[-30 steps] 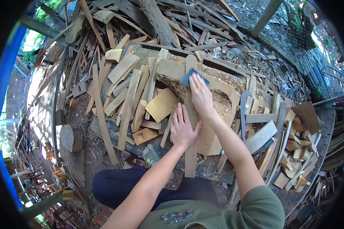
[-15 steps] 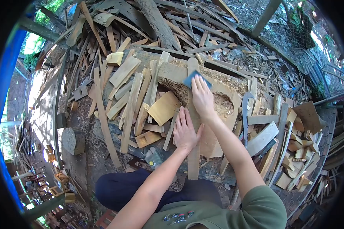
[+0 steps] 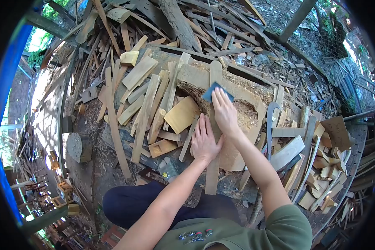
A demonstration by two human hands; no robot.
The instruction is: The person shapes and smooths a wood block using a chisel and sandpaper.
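A long thin wooden slat (image 3: pixel 213 175) with a rounded far end lies lengthwise across a thick, rough, hollowed wood block (image 3: pixel 248 96). My right hand (image 3: pixel 226 116) presses a blue-grey sheet of sandpaper (image 3: pixel 208 95) flat on the slat, towards its far end. Its fingers are together on top of the sheet. My left hand (image 3: pixel 205 141) lies with fingers outstretched along the slat's left edge, the thumb reaching over the wood. Close to the left fingertips is a yellowish wooden piece (image 3: pixel 182 114).
Several loose strips (image 3: pixel 146 118) lie left of the block. A hooked metal tool (image 3: pixel 269 125) stands along its right side. Offcuts (image 3: pixel 327 166) are heaped at the right, a scrap pile (image 3: pixel 154 25) behind. A round stump (image 3: pixel 79 147) stands on the left.
My right hand and the sandpaper have slid slightly towards me along the slat. My left hand stays at the slat's edge. The whole view has shifted a little.
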